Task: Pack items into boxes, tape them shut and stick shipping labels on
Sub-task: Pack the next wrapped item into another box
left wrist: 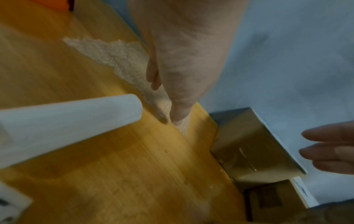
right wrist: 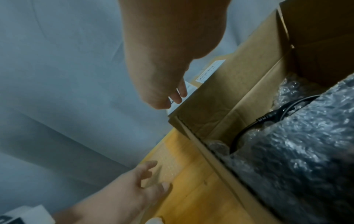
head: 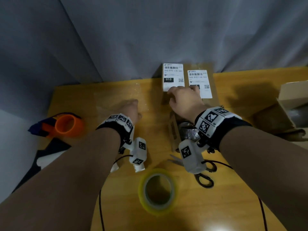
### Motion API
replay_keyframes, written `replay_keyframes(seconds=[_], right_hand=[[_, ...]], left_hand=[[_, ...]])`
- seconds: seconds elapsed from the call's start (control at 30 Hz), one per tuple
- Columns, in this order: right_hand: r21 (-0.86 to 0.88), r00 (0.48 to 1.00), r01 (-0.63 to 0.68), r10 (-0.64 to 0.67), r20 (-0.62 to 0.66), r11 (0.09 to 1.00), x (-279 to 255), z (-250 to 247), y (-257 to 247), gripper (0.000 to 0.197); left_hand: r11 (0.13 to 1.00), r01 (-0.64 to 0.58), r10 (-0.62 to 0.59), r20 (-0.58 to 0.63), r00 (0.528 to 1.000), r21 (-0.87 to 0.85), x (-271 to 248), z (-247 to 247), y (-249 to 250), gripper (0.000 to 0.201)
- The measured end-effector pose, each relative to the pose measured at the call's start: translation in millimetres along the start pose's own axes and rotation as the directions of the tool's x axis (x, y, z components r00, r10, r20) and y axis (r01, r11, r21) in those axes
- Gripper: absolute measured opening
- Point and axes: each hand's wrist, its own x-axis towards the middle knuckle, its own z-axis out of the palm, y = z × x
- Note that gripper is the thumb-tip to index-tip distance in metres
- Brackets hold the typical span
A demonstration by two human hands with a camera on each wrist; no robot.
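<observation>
Two white shipping labels, the left label (head: pixel 173 75) and the right label (head: pixel 200 79), lie on closed cardboard boxes (head: pixel 198 66) at the table's back edge. My right hand (head: pixel 181 95) reaches over them, its straight fingers (right wrist: pixel 180 94) at the left label's near edge. Under that wrist stands an open box (head: pixel 173 129) holding a bubble-wrapped item (right wrist: pixel 306 151) with a black cable (right wrist: pixel 268 118). My left hand (head: pixel 131 107) is open, fingertips (left wrist: pixel 178 116) down on a clear bubble wrap sheet (left wrist: pixel 114 56) left of the box.
A yellow-rimmed tape roll (head: pixel 157 190) lies near the front, with scissors (head: pixel 205 175) to its right. An orange tape dispenser (head: pixel 66 125) sits at the left edge. Another open box (head: pixel 291 100) stands at the far right. A grey curtain hangs behind the wooden table (head: pixel 233 90).
</observation>
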Motion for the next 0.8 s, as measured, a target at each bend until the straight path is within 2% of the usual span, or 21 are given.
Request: replay_keyframes(seconds=[0.17,0.37,0.53,0.67,0.8], right_hand=[[0.045,0.999,-0.045,0.044,0.025,0.998,-3,5,7,0.033],[0.073,0.997,-0.076,0.074,0.03,0.994,-12,8,11,0.032],[0.095,0.997,-0.072,0.072,0.005,0.993,-19,2,10,0.032],[0.085,0.998,-0.063,0.064,-0.007,0.994,-22,-1,12,0.032],[0.093,0.998,-0.064,0.063,0.02,0.994,-31,-9,13,0.033]], left_hand=[[0.982,-0.036,0.029,0.04,0.999,0.185,6,9,-1,0.059],[0.982,-0.076,0.078,-0.003,0.997,0.171,9,17,-7,0.031],[0.986,-0.008,0.003,0.03,1.0,0.166,13,22,-6,0.028],[0.999,-0.04,0.04,-0.102,0.994,0.002,9,21,0,0.025],[0.94,-0.201,0.085,-0.382,0.92,-0.276,-21,-3,14,0.014]])
